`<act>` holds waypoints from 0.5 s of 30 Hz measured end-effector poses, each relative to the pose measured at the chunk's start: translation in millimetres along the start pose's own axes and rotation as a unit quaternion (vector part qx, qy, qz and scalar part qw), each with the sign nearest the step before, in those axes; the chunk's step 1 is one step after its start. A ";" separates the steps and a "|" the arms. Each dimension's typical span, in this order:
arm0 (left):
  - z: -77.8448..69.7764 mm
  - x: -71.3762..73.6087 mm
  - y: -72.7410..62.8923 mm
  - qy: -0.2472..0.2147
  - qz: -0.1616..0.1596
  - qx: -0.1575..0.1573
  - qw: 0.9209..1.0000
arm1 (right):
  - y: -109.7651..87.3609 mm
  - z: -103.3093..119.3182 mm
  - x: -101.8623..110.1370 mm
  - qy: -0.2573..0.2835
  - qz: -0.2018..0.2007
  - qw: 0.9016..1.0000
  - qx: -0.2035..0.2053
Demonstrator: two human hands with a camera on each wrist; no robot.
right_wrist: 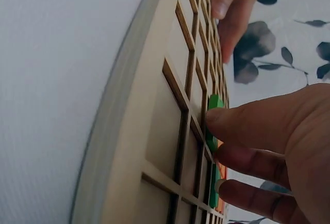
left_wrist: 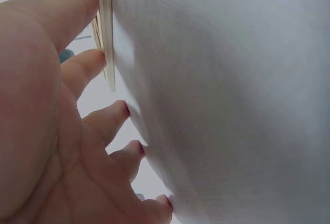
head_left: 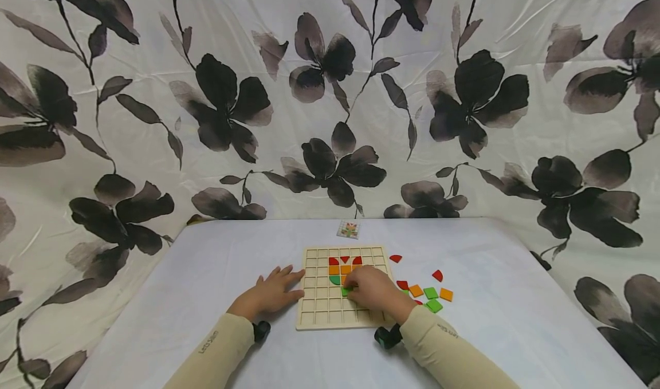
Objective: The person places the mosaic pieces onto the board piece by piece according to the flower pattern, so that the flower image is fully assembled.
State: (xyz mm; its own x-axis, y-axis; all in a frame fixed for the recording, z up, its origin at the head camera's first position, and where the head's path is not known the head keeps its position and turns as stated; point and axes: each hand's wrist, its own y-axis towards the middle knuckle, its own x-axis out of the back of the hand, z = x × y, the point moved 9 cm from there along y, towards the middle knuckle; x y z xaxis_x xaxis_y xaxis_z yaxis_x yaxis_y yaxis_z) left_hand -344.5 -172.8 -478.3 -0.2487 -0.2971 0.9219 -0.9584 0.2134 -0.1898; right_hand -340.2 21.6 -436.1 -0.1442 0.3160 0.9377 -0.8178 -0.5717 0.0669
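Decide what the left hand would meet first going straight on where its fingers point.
The left hand would meet the left edge of the wooden board first; thumb and index finger already appear to touch it, though exact contact is hard to judge.

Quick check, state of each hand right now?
Left hand: open, touching the edge of the beige wooden grid board.
Right hand: fingertips at a flat green piece; whether it is gripped cannot be told.
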 end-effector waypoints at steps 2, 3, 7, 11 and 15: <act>-0.1 0.0 -0.2 0.001 0.000 0.000 1.000 | 0.0 1.7 -0.3 -0.001 0.000 1.000 0.007; -0.2 0.1 -0.3 0.001 0.000 0.000 1.000 | 0.0 2.6 0.0 -0.005 -0.001 1.000 0.011; 0.5 -0.2 -0.4 0.002 0.002 0.005 1.000 | 0.7 3.2 0.5 -0.025 -0.007 1.000 0.013; 1.7 -0.2 -0.1 0.003 0.003 0.016 1.000 | 2.4 2.1 -2.2 -0.035 -0.009 0.999 0.014; 1.3 -0.6 0.4 0.003 0.005 0.023 1.000 | 3.4 2.8 -4.6 -0.046 -0.013 0.999 0.017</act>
State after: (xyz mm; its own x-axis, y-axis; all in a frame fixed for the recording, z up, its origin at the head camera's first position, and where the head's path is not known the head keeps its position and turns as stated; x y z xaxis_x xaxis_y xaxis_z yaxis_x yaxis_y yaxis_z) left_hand -344.9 -173.7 -479.4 -0.2586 -0.2900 0.9214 -0.9611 0.1734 -0.2152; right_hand -340.8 16.1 -439.2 -0.0695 0.2606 0.9630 -0.8007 -0.5903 0.1020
